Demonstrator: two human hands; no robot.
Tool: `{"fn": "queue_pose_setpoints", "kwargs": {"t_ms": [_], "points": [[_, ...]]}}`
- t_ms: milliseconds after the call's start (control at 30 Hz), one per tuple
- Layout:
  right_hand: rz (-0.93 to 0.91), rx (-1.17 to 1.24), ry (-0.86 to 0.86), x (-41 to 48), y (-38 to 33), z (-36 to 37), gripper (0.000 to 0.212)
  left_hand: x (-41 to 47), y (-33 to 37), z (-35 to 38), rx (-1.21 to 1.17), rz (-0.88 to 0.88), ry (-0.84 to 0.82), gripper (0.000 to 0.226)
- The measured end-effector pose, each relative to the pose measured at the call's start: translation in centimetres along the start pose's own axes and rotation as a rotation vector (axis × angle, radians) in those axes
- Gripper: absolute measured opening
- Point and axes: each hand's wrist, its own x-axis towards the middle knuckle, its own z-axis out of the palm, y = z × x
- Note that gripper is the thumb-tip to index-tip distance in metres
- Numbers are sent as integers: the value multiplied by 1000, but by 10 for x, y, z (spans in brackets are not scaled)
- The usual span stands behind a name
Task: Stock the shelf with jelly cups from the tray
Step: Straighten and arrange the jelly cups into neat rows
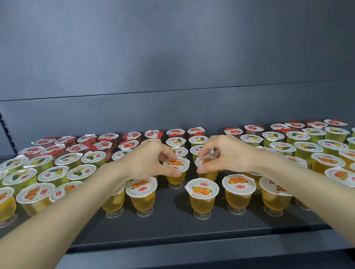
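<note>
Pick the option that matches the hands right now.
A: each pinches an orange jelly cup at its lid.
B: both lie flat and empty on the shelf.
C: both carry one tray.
A: the left hand pinches one orange jelly cup at its lid rim, and the right hand pinches the neighbouring orange cup the same way.

Observed of the body only two forearms and two hands. Recorded left forearm [67, 213] as bare along its whole visible length, slim, narrowing toward the wrist [117, 175]. Recorded right forearm [321, 183] likewise bare and slim, down to its own wrist [262, 162]. Logged left hand [148, 162] bare, with long slender fingers [166, 151]. Logged right hand [227, 155] bare too, fingers [205, 147] equally slender. Could not make out nails: too small and soft in focus.
</note>
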Motion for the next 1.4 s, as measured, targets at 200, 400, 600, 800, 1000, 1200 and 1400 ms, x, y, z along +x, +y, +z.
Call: {"fn": "queue_pose_setpoints", "kwargs": {"t_ms": [200,400,600,800,1000,1200,1400], "points": [[14,0,6,-4,6,-1,34,-2,-1,1,44,8,44,38],[-7,-16,-3,-5,5,-2,29,-3,3,3,42,-1,52,38],[-1,-17,-19,-8,6,-5,26,-3,7,5,37,2,33,38],[1,-31,-26,-12,2,-5,29,-6,9,5,43,3,15,37],[5,-52,14,-19,-1,-2,29,-9,11,6,84,8,7,38],[22,-29,78,-36,-7,-5,25,-23,24,3,75,49,76,32],[10,-72,182,-76,-13,-2,24,-59,47,23,-11,153,203,34]]}}
